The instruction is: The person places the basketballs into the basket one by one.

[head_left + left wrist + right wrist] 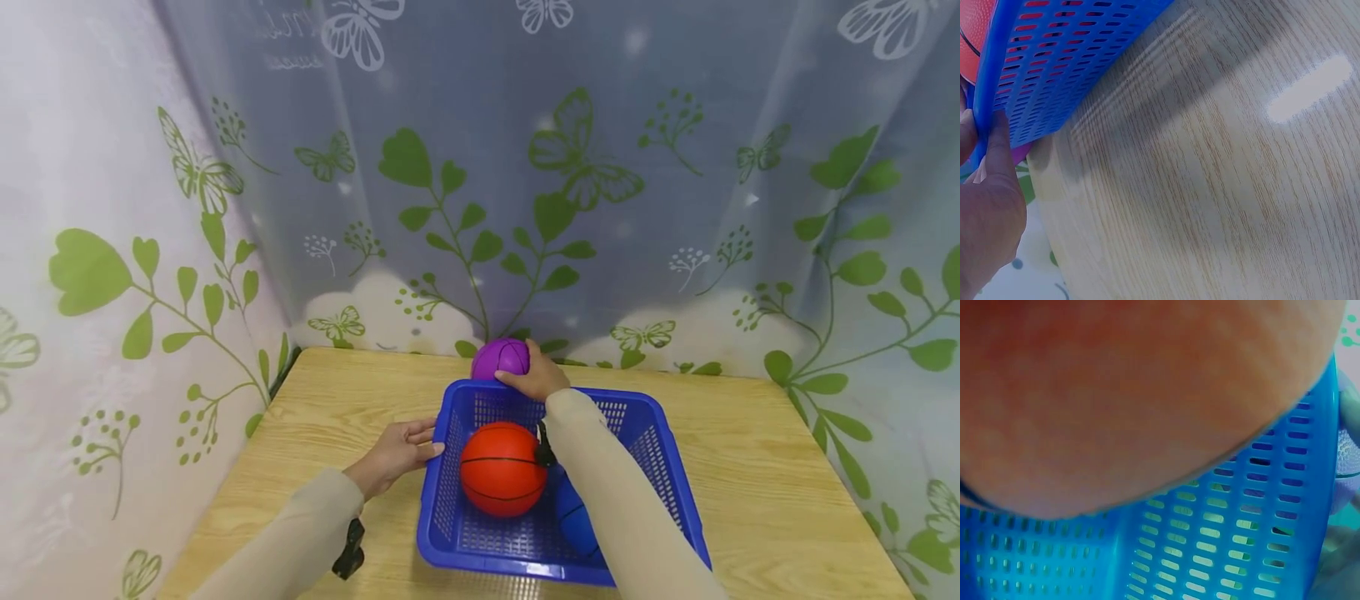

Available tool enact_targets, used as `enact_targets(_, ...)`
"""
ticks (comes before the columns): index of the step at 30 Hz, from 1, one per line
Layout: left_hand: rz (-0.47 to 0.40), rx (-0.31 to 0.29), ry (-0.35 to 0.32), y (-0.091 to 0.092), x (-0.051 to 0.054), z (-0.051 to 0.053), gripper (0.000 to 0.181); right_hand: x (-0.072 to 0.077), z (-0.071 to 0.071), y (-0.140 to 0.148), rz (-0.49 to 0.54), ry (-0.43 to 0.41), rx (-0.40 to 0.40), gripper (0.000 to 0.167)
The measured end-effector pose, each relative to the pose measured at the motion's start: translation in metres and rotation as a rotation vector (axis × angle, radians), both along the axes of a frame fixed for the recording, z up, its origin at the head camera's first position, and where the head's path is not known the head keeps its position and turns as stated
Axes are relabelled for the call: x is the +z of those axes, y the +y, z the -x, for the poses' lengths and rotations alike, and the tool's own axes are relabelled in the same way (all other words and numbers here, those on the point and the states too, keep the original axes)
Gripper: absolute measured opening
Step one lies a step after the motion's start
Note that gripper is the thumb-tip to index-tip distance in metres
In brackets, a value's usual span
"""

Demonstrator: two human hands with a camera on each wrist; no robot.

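A blue plastic basket (517, 569) with slotted walls stands on the table. Inside it lie a red-orange ball (502, 471) with black lines and a blue ball (576, 521), partly covered by the right sleeve. My left hand (397, 454) is at the basket's left rim; in the left wrist view the rim (991, 81) sits between thumb and fingers. Beyond the far rim, my right hand (542, 379) grips a small purple ball (498, 358), thumb in front and fingers over its right side. The orange ball (1135, 406) fills much of the right wrist view.
The wooden table (757, 467) extends on both sides of the basket. Close behind its back edge hangs a curtain (480, 208) printed with leaves and butterflies, and similar cloth (97, 350) hangs at the left.
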State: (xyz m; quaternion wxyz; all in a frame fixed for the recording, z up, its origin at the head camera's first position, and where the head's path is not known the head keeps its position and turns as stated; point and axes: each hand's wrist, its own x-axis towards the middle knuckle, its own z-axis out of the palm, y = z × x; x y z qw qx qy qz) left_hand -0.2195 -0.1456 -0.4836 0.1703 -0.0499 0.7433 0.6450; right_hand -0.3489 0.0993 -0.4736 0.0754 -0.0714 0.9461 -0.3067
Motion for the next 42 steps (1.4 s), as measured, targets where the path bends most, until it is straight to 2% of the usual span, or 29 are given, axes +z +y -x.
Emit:
enact_targets(5,-0.003,-0.002,-0.005,0.0,-0.001,0.0,0.052,0.003,-0.001,-0.001,-0.017,-0.011,0.011,0.091)
enact_targets(10,-0.013,0.008,-0.004,0.0,-0.001,0.001,0.052,0.002,0.001,-0.002,0.007,-0.024,-0.012,0.093)
enact_targets(16,-0.011,0.003,-0.004,0.0,-0.001,0.001,0.052,-0.001,0.003,-0.001,0.069,0.026,-0.07,0.088)
enact_targets(29,0.008,-0.009,-0.002,-0.001,0.002,-0.001,0.052,-0.005,0.008,0.002,0.109,0.148,-0.116,0.081)
enact_targets(33,0.01,-0.013,0.004,0.001,0.001,-0.001,0.052,0.002,0.008,0.007,0.143,0.186,-0.125,0.081)
enact_targets(42,0.007,0.007,0.001,0.001,0.002,-0.002,0.051,0.032,0.006,0.015,0.235,0.196,-0.104,0.079)
